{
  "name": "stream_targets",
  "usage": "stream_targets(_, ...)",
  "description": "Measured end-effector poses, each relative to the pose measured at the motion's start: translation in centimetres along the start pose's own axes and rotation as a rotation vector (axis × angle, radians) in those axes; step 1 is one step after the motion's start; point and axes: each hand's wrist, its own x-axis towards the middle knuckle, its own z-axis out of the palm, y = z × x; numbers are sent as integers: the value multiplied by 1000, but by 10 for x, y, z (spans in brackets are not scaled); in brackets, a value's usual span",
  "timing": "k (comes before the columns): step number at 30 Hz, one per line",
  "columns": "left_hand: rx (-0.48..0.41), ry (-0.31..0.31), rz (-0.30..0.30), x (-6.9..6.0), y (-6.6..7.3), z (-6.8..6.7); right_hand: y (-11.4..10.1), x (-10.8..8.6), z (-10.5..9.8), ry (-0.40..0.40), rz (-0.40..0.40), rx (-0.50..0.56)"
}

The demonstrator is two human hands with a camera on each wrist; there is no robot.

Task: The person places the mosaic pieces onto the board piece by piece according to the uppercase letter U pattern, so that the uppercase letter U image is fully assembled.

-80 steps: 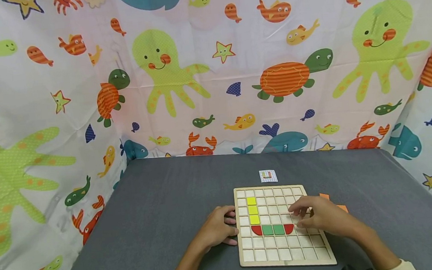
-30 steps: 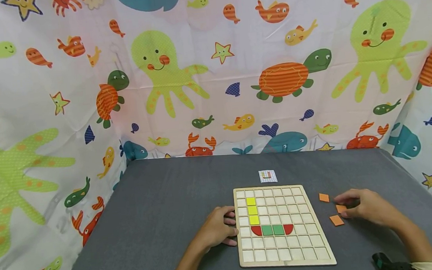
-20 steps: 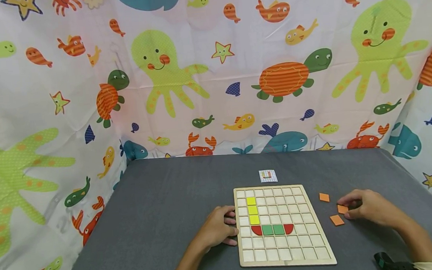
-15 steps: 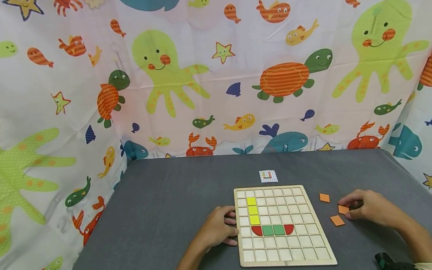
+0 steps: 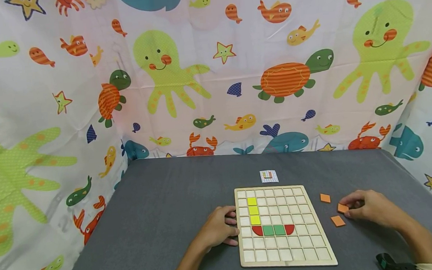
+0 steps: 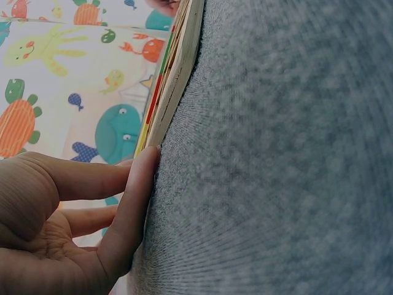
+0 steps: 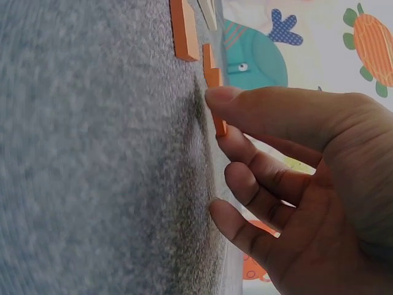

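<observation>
A wooden grid board (image 5: 289, 262) lies on the table with a column of yellow square tiles (image 5: 254, 210). Below that column is a row with two green squares (image 5: 274, 230) between two red rounded pieces (image 5: 289, 229). My left hand (image 5: 217, 227) rests at the board's left edge; in the left wrist view its straight fingertips touch the rim. To the right of the board, my right hand (image 5: 373, 208) pinches an orange square tile (image 5: 343, 208) between thumb and forefinger, slightly tilted and close to the cloth. Two other orange tiles (image 5: 338, 221) lie flat beside it.
Behind the board lies a small printed grid card (image 5: 269, 176) with a coloured U-shaped pattern. Dark grey cloth (image 5: 175, 198) covers the table. A printed sea-animal curtain (image 5: 204, 89) stands along the back and sides. Near the right wrist is a black device (image 5: 393, 264).
My right hand has gone from above the board to the orange tiles on the right. It has shifted one slightly rightward and now tilts it. The left hand stays at the board.
</observation>
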Motion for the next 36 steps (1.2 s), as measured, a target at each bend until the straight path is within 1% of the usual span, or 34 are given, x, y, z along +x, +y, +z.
stream_targets(7,-6,-1,-3,0,-1,0,-10,4,3,-25,17,49)
stream_targets(10,-9,-1,-3,0,-2,0,-14,6,6,-21,9,49)
stream_targets(16,-15,4,-2,-1,-1,0,-28,8,14,-16,-29,72)
stream_targets(21,-16,1,-2,-1,-1,0,-40,9,24,-11,-78,64)
stream_targets(23,-14,1,-3,0,0,0,-46,9,26,-11,-102,80)
stream_targets(27,-13,-1,-4,0,0,0,-59,9,31,-23,-119,115)
stream_targets(30,-11,-3,-4,0,0,0,-66,10,35,-24,-133,113)
stream_targets(36,-11,-6,-4,0,0,0,-78,16,44,-46,-188,97)
